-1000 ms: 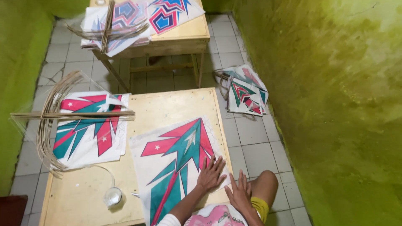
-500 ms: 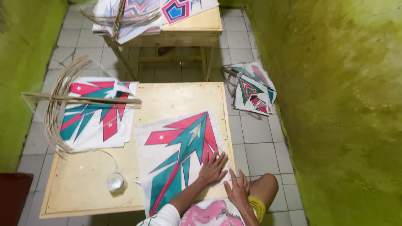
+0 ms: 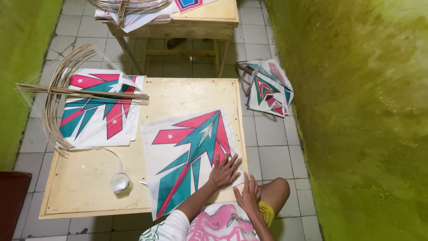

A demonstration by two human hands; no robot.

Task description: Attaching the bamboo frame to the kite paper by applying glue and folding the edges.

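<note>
- A low wooden table (image 3: 187, 96) fills the middle of the tiled floor (image 3: 267, 134), hemmed in by green walls (image 3: 365, 111); its broad flat top gives the paper something firm to lie against.
- A second table (image 3: 209, 18) stands beyond the far edge, carrying more printed sheets and a bundle of sticks, out of the way of the work.
- A stack of printed sheets (image 3: 100, 109) sits at the far left corner of the low table, with a bundle of thin bent sticks (image 3: 67, 91) laid across it, the sticks hanging over the left edge; their weight seems to keep the stack flat.
- The kite sheet (image 3: 187, 151), white with a red and teal arrow pattern, lies flat near the right edge, its lower end reaching over the near edge toward the person.
- Finished kites (image 3: 267, 87) lean on the floor by the right wall, apart from the table.
- The left hand (image 3: 225, 170) lies palm down on the sheet's near right part, fingers spread, apparently pinning the paper flat.
- The right hand (image 3: 248, 195) is open too, fingers together, resting at the table's near right corner by the sheet's edge; it grips nothing.
- A small round pot (image 3: 120, 182) with a thin cord stands near the near edge, left of the sheet and within reach.
</note>
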